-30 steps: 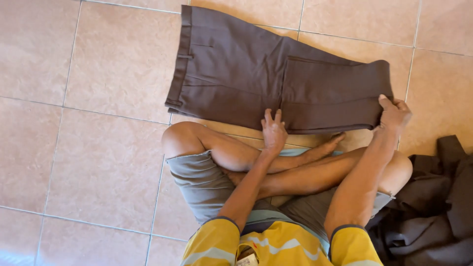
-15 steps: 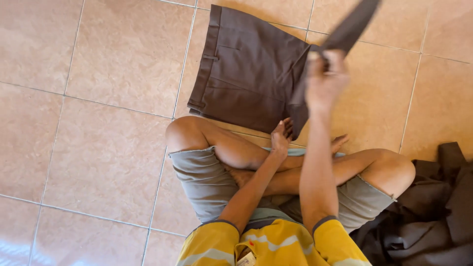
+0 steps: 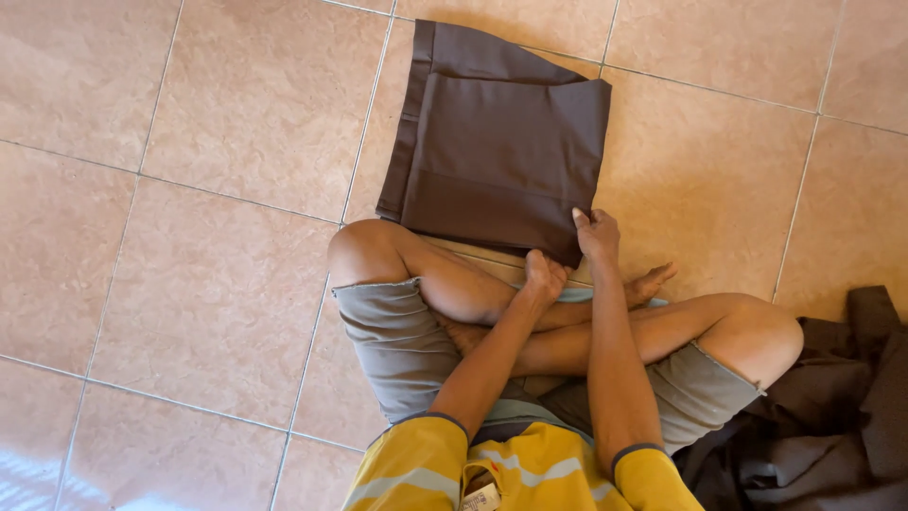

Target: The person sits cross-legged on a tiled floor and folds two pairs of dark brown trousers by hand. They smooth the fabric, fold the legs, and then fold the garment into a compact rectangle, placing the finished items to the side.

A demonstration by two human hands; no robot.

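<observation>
Nearest us lie our yellow sleeves and grey shorts (image 3: 397,345), legs crossed on the tile floor (image 3: 189,284). One heap of dark clothes (image 3: 832,426) sits just beside our right knee. Our two hands reach past the shins: the left hand (image 3: 544,276) rests with fingers curled at the near edge of the one brown garment (image 3: 501,142), and the right hand (image 3: 598,234) pinches its near right corner. That garment lies folded flat on the floor beyond our knees.

Bare tile floor (image 3: 189,237) open at frame left, upper right; folded brown garment (image 3: 501,142) top centre, dark clothes pile (image 3: 832,426) lower right block.
</observation>
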